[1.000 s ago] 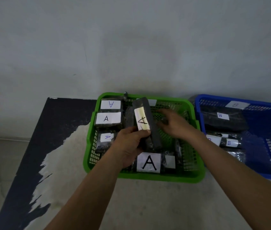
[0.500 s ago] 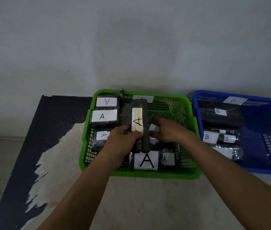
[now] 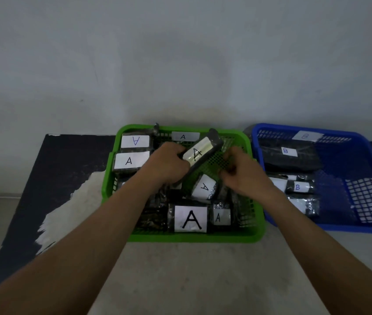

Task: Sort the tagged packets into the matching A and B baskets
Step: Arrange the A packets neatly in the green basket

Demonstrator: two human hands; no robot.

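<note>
At the far left a dark table top with a worn pale patch is seen, set against a plain grey wall. A green basket is placed on it. Along the basket's left side two dark packets are laid one behind the other: the farther packet is tagged with an upside-down A, the nearer packet with an upright A. What lies below them is hidden by the left forearm.

The left hand is held over the middle of the basket, its fingers wrapped around the lower end of a long dark A packet. This packet is tilted, its upper end raised toward the basket's far right corner, and it is carried above the packets beneath. An A label is fixed on the far wall just left of its tip. Under it a small rolled packet marked A lies tilted. At the near wall a large-tagged packet and a small-tagged packet lie side by side.

The right hand is held over the basket's right part with its fingers curled downward; whether anything is pinched beneath them cannot be told.

Just beside, on the right, a blue basket is set. A B label is fixed on its far wall. A flat B packet lies inside near that wall, and a smaller B packet lies nearer, its neighbours partly covered by the right wrist.
</note>
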